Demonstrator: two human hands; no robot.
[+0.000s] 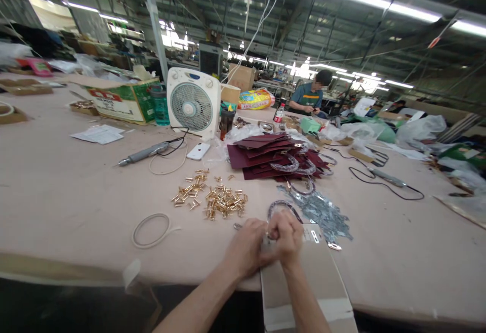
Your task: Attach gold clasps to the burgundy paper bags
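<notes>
A beige-grey flat panel (307, 282) lies at the table's front edge, its lower end reaching toward me. Behind its top edge curves a dark, plastic-wrapped loop handle (283, 204). My right hand (287, 237) is closed in a fist over the panel's top, near a small metal plate (315, 236) with a slot. Against it at the panel's upper left corner is my left hand (248, 247), fingers curled in and slightly blurred. What either hand grips is hidden. Gold-coloured metal fasteners (226, 201) are heaped beyond my left hand. Thin grey metal plates (322, 214) spread to the right.
Maroon panels with wrapped handles (261, 153) are stacked behind the fasteners. A white fan (193, 101), a phone (198, 151) and a corded electric screwdriver (146, 154) stand or lie left; another screwdriver (387, 176) lies right. A coiled strip (151, 231) is front left. A person (308, 95) works beyond.
</notes>
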